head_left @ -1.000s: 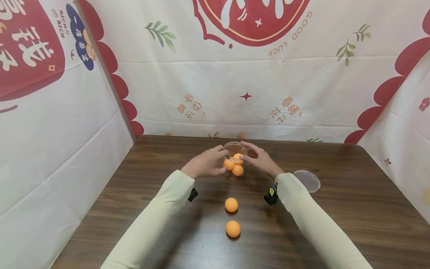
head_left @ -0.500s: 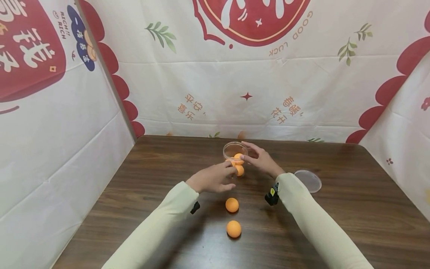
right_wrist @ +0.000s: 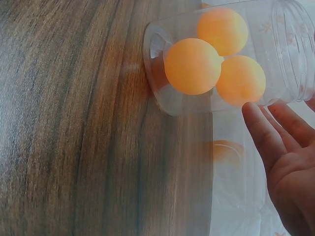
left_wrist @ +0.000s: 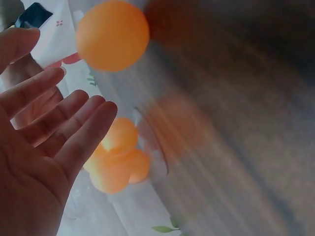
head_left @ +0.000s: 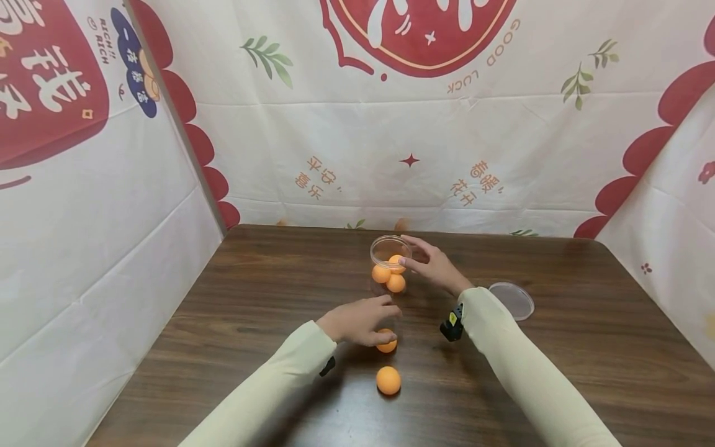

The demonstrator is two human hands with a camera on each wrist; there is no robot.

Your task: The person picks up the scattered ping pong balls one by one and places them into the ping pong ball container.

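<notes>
A clear plastic jar (head_left: 385, 248) stands upright near the table's back edge, several orange ping-pong balls (right_wrist: 193, 66) inside it. My right hand (head_left: 432, 267) holds the jar at its right side, fingers and thumb around the upper part near the mouth. In front of the jar, my left hand (head_left: 360, 321) hovers over a loose ping-pong ball (left_wrist: 113, 35), partly covering it in the head view. The left wrist view shows the left fingers (left_wrist: 83, 130) extended and apart from that ball. Closer to me lies another loose ping-pong ball (head_left: 388, 380).
A round clear lid (head_left: 511, 301) lies flat on the dark wooden table (head_left: 558, 366), right of the right wrist. A printed white cloth (head_left: 346, 155) hangs behind the table and along both sides.
My left hand has left the jar's mouth and moved toward me, down to the nearer loose ball. The right hand and jar have stayed in place.
</notes>
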